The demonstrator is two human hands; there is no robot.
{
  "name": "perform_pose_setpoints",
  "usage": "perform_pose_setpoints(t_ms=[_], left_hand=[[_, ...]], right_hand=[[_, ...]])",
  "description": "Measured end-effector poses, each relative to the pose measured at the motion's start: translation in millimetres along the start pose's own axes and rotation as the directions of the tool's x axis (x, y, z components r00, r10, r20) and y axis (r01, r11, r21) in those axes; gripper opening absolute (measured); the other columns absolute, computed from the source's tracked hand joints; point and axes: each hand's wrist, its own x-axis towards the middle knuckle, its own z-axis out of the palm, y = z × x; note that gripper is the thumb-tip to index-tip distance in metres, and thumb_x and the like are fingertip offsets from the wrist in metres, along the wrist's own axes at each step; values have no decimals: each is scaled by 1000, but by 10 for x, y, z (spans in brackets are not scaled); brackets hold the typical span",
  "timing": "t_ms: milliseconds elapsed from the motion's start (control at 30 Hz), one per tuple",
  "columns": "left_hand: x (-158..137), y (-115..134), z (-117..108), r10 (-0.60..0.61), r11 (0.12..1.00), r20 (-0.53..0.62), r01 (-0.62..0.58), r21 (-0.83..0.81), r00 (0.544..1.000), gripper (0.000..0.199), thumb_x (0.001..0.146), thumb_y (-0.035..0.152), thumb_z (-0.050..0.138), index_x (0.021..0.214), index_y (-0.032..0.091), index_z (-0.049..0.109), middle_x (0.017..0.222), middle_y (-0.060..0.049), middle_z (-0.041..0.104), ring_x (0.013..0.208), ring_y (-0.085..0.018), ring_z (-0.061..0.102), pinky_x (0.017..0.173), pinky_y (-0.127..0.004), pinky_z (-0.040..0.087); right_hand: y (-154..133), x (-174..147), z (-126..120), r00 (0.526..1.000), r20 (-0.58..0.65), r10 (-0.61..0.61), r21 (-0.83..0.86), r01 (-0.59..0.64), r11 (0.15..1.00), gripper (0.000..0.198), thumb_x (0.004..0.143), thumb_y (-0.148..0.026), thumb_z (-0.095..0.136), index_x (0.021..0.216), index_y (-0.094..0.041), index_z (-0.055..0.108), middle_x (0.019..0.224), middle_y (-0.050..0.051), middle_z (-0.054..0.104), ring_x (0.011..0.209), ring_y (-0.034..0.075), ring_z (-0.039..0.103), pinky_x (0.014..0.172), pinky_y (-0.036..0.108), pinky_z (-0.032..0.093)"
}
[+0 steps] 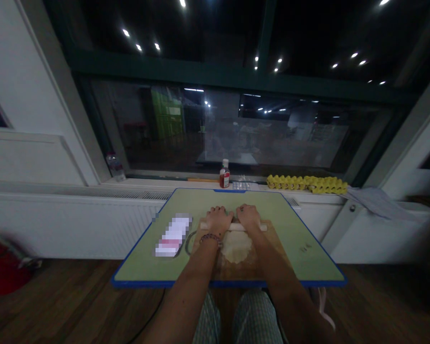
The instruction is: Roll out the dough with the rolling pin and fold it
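Note:
A pale rolling pin (238,227) lies crosswise over a thin, whitish sheet of dough (237,247). The dough rests on a brown wooden board (272,260). Near the pin's left end, my left hand (218,219) presses on it from above, fingers bent over its far side. A beaded bracelet circles that wrist. My right hand (248,216) bears on the pin's right part in the same way, with a ring on one finger. Both palms cover parts of the pin, and the fingertips are hard to make out.
Beneath the board is a light green table (143,265) with a blue edge. A phone (174,236), its screen blurred out, lies left of the board. On the sill stand a small red-labelled bottle (224,174), a yellow egg carton (306,184) and a clear plastic bottle (115,167).

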Motion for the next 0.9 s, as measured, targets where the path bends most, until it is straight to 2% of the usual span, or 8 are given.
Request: perform_pose_setpoints(t_ms=[100, 467, 900], left_hand=[[63, -3, 39, -6, 1000, -49, 6, 4, 999, 46, 93, 46, 39, 113, 16, 67, 122, -13, 66, 116, -29, 55, 96, -41, 42], [239, -23, 91, -10, 1000, -22, 10, -6, 1000, 46, 91, 45, 41, 116, 16, 66, 124, -15, 65, 120, -30, 54, 96, -40, 41], [290, -4, 79, -14, 1000, -19, 14, -16, 1000, 45, 89, 43, 43, 116, 14, 65, 124, -16, 64, 120, -30, 54, 96, -39, 42]], right_hand=[[11, 10, 3, 1000, -24, -6, 49, 7, 999, 38, 96, -33, 42, 109, -15, 72, 110, 14, 72, 112, 25, 61, 89, 29, 46], [23, 129, 29, 1000, -12, -4, 69, 5, 998, 40, 96, -31, 38, 110, -14, 72, 110, 14, 72, 114, 24, 60, 88, 28, 45], [39, 248, 88, 998, 56, -21, 36, 19, 999, 41, 96, -30, 38, 112, -14, 72, 114, 13, 72, 114, 24, 60, 90, 27, 43]])
